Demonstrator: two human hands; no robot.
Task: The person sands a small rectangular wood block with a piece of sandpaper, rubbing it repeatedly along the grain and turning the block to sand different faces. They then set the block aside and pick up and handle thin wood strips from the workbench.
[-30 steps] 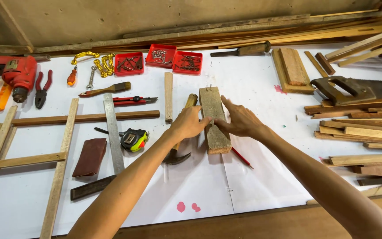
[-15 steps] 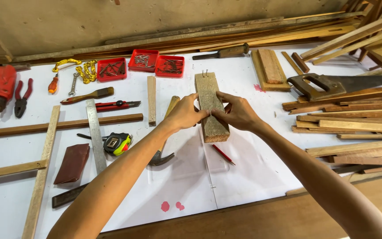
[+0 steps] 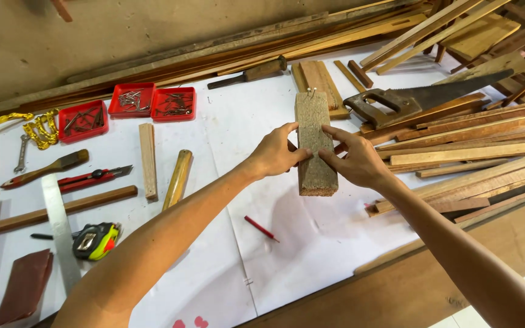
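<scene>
Both hands, left (image 3: 274, 155) and right (image 3: 356, 161), pinch the rough rectangular wooden block (image 3: 315, 146) between fingers; the nails (image 3: 310, 92) protruding from its far end risk pricking if the grip slips.

Both hands grip a rough, rectangular block of weathered brown wood (image 3: 315, 146) above the white paper-covered bench (image 3: 287, 243). Left hand (image 3: 274, 152) pinches its left edge, right hand (image 3: 355, 159) its right edge. Two thin nails (image 3: 310, 92) stick up from the block's far end. Just below the block: a short red pencil (image 3: 261, 229). Right of the block: a rusty handsaw with wooden handle (image 3: 420, 97) on stacked wooden slats (image 3: 475, 136). Well left of the block: three red plastic trays of nails (image 3: 130, 104).
</scene>
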